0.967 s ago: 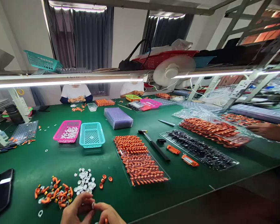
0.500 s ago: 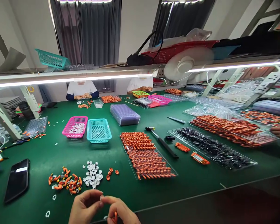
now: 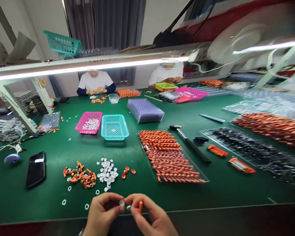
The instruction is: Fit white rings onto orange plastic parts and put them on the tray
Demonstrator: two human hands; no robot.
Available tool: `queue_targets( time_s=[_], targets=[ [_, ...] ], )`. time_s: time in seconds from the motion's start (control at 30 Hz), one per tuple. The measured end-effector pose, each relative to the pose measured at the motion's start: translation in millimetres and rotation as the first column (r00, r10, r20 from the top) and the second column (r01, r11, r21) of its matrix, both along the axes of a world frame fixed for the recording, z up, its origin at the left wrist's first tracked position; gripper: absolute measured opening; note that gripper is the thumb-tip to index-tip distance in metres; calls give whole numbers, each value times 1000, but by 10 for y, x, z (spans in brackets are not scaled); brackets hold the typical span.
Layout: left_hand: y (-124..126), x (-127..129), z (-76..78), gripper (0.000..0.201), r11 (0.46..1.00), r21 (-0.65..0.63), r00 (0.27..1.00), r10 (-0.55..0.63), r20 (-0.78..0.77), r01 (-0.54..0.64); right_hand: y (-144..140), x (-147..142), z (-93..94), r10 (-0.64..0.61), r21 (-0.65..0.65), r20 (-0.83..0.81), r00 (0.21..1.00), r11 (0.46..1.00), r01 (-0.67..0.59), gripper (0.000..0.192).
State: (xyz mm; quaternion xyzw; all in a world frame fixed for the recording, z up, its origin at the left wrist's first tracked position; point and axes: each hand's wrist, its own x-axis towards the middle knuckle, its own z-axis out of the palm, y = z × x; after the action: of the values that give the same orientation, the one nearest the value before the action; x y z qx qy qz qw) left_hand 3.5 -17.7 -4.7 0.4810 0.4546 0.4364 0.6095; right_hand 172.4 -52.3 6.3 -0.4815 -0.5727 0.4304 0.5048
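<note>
My left hand (image 3: 104, 209) pinches a small white round cap (image 3: 122, 203) between thumb and fingertips, near the table's front edge. Close beside it, my right hand (image 3: 152, 214) is closed on a small orange plastic piece (image 3: 140, 206). A greyish-white bit (image 3: 128, 207) shows at the right thumb tip; whether it belongs to the orange piece I cannot tell. Beyond the hands lie a pile of white caps (image 3: 108, 172) and, to its left, a heap of orange bent pieces (image 3: 82, 177) with yellow and grey parts. Several orange round caps (image 3: 125, 171) lie to the right.
Pink (image 3: 88, 123) and turquoise baskets (image 3: 114, 127) stand mid-table. Right of them are a stack of purple-tinted trays (image 3: 145, 110), a tray of orange pieces (image 3: 169, 157) and a black-handled tool (image 3: 194, 146). A phone (image 3: 36, 169) lies left. Two people sit across.
The view has shifted, so table things appear farther right on the right side and higher. My fingertips have parted slightly, and the white cap and orange piece now show clearly.
</note>
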Motion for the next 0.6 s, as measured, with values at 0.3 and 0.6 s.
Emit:
queue_targets(
  time_s=[0.3,0.6],
  targets=[
    [-60,69,192,13,995,79,990,-42,-137,53,71,14,106,49,-192,-129,990,979,-73,25],
    [-82,38,212,10,992,125,982,-12,-190,36,84,-10,89,101,-163,-29,994,981,-104,24]
  ],
)
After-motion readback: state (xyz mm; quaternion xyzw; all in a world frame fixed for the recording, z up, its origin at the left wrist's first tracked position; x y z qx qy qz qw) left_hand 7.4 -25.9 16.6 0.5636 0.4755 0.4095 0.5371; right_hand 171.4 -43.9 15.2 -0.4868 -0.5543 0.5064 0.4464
